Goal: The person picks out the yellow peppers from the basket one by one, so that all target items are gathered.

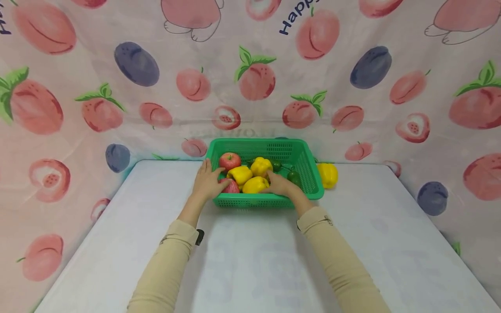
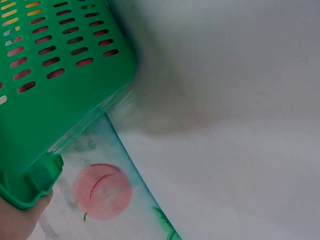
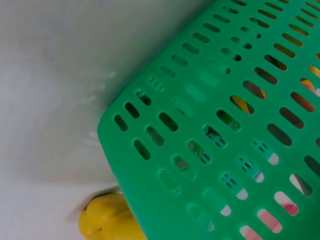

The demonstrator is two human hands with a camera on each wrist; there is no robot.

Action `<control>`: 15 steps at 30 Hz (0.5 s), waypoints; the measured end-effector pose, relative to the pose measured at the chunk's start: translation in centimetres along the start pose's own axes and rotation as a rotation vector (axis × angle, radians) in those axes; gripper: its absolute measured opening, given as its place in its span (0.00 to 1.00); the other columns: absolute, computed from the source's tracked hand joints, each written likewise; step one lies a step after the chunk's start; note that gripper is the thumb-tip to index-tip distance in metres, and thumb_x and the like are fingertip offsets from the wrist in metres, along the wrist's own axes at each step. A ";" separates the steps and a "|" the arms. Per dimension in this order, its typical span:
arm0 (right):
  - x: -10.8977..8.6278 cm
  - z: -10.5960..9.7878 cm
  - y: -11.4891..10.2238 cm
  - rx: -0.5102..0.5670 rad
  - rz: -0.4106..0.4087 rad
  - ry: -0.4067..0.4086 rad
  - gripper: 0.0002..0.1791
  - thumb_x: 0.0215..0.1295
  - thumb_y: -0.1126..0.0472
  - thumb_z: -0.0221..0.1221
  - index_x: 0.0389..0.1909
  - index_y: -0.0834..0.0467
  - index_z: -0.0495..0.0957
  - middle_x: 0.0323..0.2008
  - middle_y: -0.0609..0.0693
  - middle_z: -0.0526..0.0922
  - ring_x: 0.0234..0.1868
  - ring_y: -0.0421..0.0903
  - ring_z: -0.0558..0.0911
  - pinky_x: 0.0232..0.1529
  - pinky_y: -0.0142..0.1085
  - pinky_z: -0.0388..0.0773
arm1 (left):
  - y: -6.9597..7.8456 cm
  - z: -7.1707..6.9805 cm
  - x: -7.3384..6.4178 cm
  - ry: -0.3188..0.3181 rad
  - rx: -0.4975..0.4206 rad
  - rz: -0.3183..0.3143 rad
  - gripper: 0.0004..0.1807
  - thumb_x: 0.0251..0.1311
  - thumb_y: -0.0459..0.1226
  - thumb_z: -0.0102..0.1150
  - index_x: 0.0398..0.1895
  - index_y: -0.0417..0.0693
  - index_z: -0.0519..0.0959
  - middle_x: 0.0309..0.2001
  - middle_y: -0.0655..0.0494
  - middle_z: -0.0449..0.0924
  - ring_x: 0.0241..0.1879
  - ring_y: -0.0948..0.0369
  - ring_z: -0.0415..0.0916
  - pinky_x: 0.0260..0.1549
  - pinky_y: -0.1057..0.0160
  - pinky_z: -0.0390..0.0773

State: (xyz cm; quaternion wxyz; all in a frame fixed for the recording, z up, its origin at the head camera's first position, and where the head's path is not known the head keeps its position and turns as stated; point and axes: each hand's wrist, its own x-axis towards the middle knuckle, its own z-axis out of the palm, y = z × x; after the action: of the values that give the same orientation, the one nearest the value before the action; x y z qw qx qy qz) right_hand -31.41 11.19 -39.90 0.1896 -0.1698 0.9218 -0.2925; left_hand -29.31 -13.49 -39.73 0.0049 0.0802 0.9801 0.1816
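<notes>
A green plastic basket (image 1: 270, 198) holds the produce. Inside it are a red apple (image 1: 230, 161), a second red fruit (image 1: 232, 186) at the front left, and yellow bell peppers (image 1: 240, 174) in the middle. My left hand (image 1: 207, 180) lies over the basket's left rim, fingers extended, thumb by the front red fruit. In the left wrist view, part of that hand (image 2: 20, 220) shows beside the rim. My right hand (image 1: 282, 186) reaches over the front rim, thumb and fingers spread by the right end of the front yellow pepper (image 1: 255, 185); its other fingers are hidden.
Dark green peppers (image 1: 294, 177) lie in the basket's right part. Another yellow bell pepper (image 1: 328, 175) sits outside on the white table (image 1: 250, 261), against the right wall of the basket. A fruit-printed cloth (image 1: 250, 121) hangs just behind the basket.
</notes>
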 end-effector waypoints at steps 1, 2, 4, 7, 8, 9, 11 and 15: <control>0.0 0.0 0.0 -0.010 -0.005 0.006 0.34 0.62 0.52 0.61 0.62 0.64 0.59 0.57 0.63 0.72 0.55 0.55 0.74 0.58 0.47 0.71 | 0.0 0.0 0.0 -0.001 0.002 -0.001 0.35 0.64 0.57 0.46 0.68 0.45 0.64 0.72 0.29 0.34 0.74 0.40 0.30 0.72 0.45 0.40; 0.0 0.0 0.0 -0.018 -0.013 0.014 0.34 0.61 0.52 0.62 0.61 0.64 0.60 0.55 0.63 0.73 0.53 0.54 0.74 0.56 0.46 0.72 | 0.0 0.0 -0.1 0.000 0.003 -0.001 0.35 0.64 0.57 0.46 0.67 0.45 0.64 0.72 0.29 0.34 0.74 0.40 0.31 0.72 0.45 0.40; -0.1 0.0 -0.1 -0.032 -0.031 0.036 0.32 0.60 0.53 0.63 0.59 0.65 0.62 0.53 0.62 0.74 0.49 0.53 0.75 0.53 0.45 0.74 | 0.1 0.0 -0.1 0.004 0.000 0.000 0.35 0.64 0.57 0.46 0.67 0.45 0.65 0.72 0.29 0.35 0.74 0.40 0.31 0.72 0.45 0.40; -0.2 0.0 -0.3 -0.059 -0.065 0.082 0.31 0.58 0.54 0.64 0.57 0.65 0.64 0.53 0.63 0.75 0.48 0.54 0.77 0.51 0.45 0.75 | 0.1 0.0 -0.1 0.010 -0.003 0.004 0.34 0.64 0.56 0.47 0.67 0.45 0.65 0.72 0.29 0.36 0.74 0.40 0.32 0.72 0.46 0.41; -0.3 0.1 -0.3 -0.054 -0.070 0.096 0.32 0.57 0.55 0.65 0.57 0.66 0.64 0.54 0.63 0.75 0.49 0.54 0.77 0.52 0.46 0.75 | 0.0 0.0 -0.2 0.009 -0.001 0.004 0.34 0.64 0.56 0.47 0.67 0.44 0.65 0.72 0.29 0.36 0.74 0.40 0.32 0.72 0.45 0.41; -0.4 0.2 -0.4 -0.050 -0.073 0.110 0.33 0.57 0.54 0.65 0.58 0.66 0.64 0.55 0.64 0.75 0.50 0.55 0.77 0.53 0.46 0.75 | 0.0 0.1 -0.2 0.004 0.002 0.001 0.34 0.65 0.56 0.47 0.67 0.44 0.65 0.72 0.29 0.35 0.74 0.40 0.32 0.72 0.45 0.41; -0.5 0.2 -0.6 -0.037 -0.071 0.142 0.36 0.55 0.54 0.67 0.59 0.66 0.63 0.57 0.64 0.74 0.54 0.56 0.76 0.55 0.47 0.75 | 0.0 0.0 -0.1 0.002 0.000 0.000 0.34 0.65 0.56 0.46 0.67 0.44 0.65 0.72 0.29 0.34 0.74 0.40 0.31 0.72 0.45 0.40; -0.5 0.2 -0.7 -0.005 -0.084 0.232 0.40 0.52 0.53 0.69 0.62 0.64 0.61 0.59 0.61 0.72 0.57 0.56 0.74 0.58 0.48 0.73 | -0.1 0.1 0.1 0.005 -0.011 -0.002 0.35 0.64 0.56 0.46 0.68 0.45 0.64 0.73 0.30 0.34 0.74 0.40 0.30 0.72 0.44 0.40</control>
State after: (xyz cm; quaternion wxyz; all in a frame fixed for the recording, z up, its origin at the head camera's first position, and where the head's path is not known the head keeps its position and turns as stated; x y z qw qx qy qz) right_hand -30.73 10.80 -39.50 0.0690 -0.1736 0.9304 -0.3155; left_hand -29.40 -13.55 -39.82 0.0033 0.0785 0.9791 0.1874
